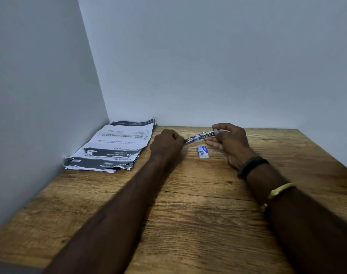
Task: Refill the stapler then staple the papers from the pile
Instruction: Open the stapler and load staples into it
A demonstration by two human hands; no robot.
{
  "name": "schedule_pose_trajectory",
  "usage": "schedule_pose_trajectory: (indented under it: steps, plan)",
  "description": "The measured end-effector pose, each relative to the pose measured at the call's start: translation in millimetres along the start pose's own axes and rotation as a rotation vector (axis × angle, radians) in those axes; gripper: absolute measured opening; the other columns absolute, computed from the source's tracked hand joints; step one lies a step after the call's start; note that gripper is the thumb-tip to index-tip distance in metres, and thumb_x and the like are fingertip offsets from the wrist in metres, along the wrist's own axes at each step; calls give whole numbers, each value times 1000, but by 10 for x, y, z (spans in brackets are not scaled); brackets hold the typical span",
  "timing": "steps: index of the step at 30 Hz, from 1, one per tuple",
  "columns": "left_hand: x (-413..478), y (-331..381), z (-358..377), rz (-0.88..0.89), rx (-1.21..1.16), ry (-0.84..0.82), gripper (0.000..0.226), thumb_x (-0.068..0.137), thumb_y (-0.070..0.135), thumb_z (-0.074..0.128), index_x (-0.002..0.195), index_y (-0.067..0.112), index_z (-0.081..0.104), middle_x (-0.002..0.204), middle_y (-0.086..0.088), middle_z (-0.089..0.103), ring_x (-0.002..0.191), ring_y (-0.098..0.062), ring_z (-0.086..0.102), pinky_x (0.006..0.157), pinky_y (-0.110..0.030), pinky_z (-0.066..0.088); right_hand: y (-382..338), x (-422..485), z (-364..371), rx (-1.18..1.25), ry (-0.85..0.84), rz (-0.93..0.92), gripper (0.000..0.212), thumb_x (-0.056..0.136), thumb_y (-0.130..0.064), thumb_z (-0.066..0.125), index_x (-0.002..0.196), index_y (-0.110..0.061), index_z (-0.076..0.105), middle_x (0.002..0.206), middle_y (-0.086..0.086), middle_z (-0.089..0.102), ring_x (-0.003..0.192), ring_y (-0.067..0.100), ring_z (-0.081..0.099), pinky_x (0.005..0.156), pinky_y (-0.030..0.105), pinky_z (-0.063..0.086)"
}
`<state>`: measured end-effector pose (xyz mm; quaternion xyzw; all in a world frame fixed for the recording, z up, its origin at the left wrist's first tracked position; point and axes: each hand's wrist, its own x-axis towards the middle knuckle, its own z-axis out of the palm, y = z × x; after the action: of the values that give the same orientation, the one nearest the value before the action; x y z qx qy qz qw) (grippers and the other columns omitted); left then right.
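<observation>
A slim metal stapler (pixel 198 137) hangs a little above the wooden table (pixel 188 204), held between both hands. My left hand (pixel 165 144) is closed around its near left end. My right hand (pixel 229 141) pinches its far right end between thumb and fingers. A small white and blue staple box (pixel 202 151) lies on the table just below the stapler. The pile of printed papers (pixel 117 147) lies at the back left, against the left wall, with torn, curled front edges.
White walls close the table at the back and left. The table's right edge runs diagonally at the far right. A black band and a gold bangle sit on my right wrist.
</observation>
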<state>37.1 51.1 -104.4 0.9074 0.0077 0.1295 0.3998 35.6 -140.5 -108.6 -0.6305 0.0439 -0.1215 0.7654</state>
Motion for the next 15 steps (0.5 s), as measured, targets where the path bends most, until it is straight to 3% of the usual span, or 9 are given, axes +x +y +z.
schedule_pose_trajectory:
  steps: [3,7,11,15]
  plan:
    - [16,166,60,41,-90,-24,30,90,45,61,89,18,74,96,-3,76,96,-23,67,85,-34,52,1,-26,11,-10,-31,15,19,101,5,55,96,-6,70,108,28,69,79,29,79,67,32,64]
    - [38,417,172,51,-162,-169,48,88,54,62,77,10,76,70,-3,72,81,-24,71,76,-33,53,-17,-60,1,-63,-64,-10,23,98,6,58,92,-10,72,97,20,72,69,19,77,63,28,62]
    - [45,470,294,-4,-201,-168,45,80,55,69,59,15,66,52,6,64,63,-15,63,58,-25,42,-20,-82,-16,-108,-84,-33,16,96,2,64,91,-11,74,86,14,74,70,18,75,66,29,62]
    - [56,484,293,-26,-229,-170,43,80,53,67,61,14,67,55,4,65,65,-18,63,60,-25,42,-29,-68,-20,-100,-91,-30,17,96,2,64,91,-11,74,79,11,74,68,16,73,66,27,62]
